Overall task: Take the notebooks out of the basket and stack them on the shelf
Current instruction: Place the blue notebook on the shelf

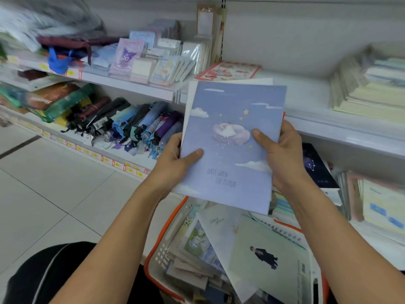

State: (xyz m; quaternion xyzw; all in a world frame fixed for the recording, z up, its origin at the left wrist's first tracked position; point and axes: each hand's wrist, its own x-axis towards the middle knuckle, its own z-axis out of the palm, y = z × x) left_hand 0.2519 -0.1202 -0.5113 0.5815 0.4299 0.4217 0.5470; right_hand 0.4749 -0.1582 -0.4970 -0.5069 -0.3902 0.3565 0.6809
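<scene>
Several in hand: from the head view I see a thin batch of notebooks [232,137], pale blue cloud cover on top, lifted above the basket [163,252], not yet on the shelf [306,95]
Left hand [175,159]: grips the batch's left edge, thumb on the cover
Right hand [278,150]: grips the right edge, thumb on the cover
Basket: many notebooks lie loosely piled inside
Shelf: cream stacks [368,93] at the right; a red-patterned one [230,71] at the back
Progress: I judge it early to midway; most remain
</scene>
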